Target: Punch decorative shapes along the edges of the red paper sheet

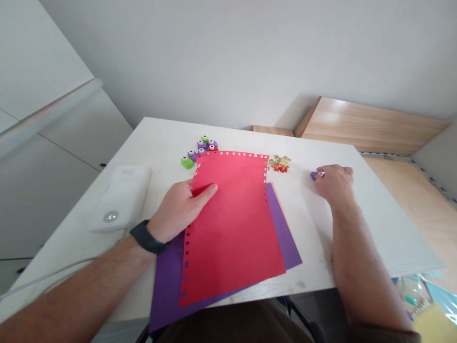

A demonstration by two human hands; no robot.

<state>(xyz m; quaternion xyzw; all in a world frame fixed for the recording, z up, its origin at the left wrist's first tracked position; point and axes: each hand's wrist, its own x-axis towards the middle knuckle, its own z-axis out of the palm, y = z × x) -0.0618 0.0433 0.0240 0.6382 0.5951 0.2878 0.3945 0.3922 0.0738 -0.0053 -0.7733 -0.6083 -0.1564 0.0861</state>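
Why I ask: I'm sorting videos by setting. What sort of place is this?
Probably a home craft corner or small workroom: a white table holds paper punches, a red sheet with punched edges over a purple sheet, and a small heap of punched paper shapes.

Bright, even light on you here, no harsh spots, just a soft shadow on the white table (378,224) beside your right fingers (342,170). Glare shines off the wooden board (367,121) beyond those fingertips. The wide lens bows the edges outward, and your left forearm (71,297) goes slightly soft down at the frame's corner.
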